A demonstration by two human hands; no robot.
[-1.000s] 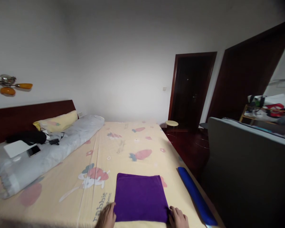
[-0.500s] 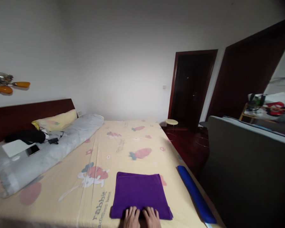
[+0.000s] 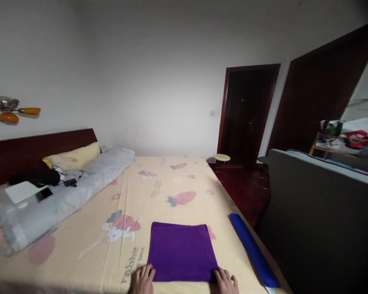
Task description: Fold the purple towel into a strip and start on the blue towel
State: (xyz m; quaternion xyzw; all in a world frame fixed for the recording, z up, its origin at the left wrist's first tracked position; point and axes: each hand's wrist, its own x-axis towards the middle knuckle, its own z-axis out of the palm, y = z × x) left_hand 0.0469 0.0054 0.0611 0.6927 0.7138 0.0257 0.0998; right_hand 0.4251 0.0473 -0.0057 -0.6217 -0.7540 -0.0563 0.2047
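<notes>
A folded purple cloth (image 3: 181,251) lies flat on the bed's patterned sheet, close to the near edge. My left hand (image 3: 144,279) is at its near left corner, with curled fingers closed on the fabric. At the near right corner, my right hand (image 3: 224,281) has its fingers bent over the cloth in the same way. Both thumbs are hard to make out. To the right of the cloth, a long blue roll-like item (image 3: 253,249) rests along the bed's side edge.
The bed sheet (image 3: 95,228) is pale yellow with carrot and rabbit prints. A grey quilt (image 3: 88,196) at left carries a phone (image 3: 44,194), a white flat item (image 3: 23,192) and a black bundle (image 3: 37,177). A round stool (image 3: 221,157) stands beyond; a dark panel (image 3: 313,220) rises at right.
My hands have moved apart from the middle of the cloth's near edge to its two near corners. The cloth has stayed in nearly the same place.
</notes>
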